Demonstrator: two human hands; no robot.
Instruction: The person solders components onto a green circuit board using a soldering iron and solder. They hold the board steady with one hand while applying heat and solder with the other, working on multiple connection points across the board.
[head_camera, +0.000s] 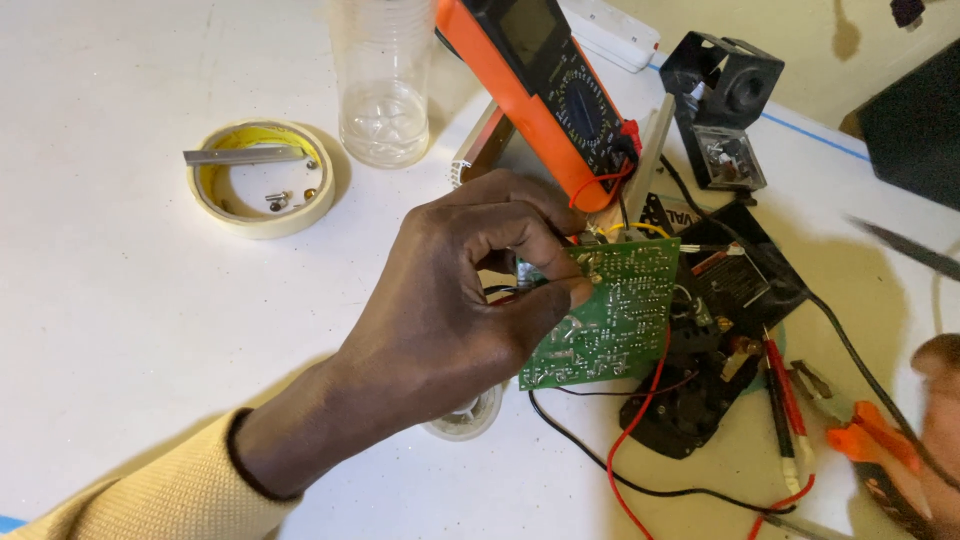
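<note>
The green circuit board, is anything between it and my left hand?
Nothing visible stands between them. The left hand already pinches the green circuit board at its left edge, thumb and fingers directly on it. The orange multimeter leans above the board and red and black wires trail below it.

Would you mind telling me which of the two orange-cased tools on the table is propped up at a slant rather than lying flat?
The orange multimeter behind the green circuit board, leaning tilted; the orange-handled pliers lie flat at the right edge.
</note>
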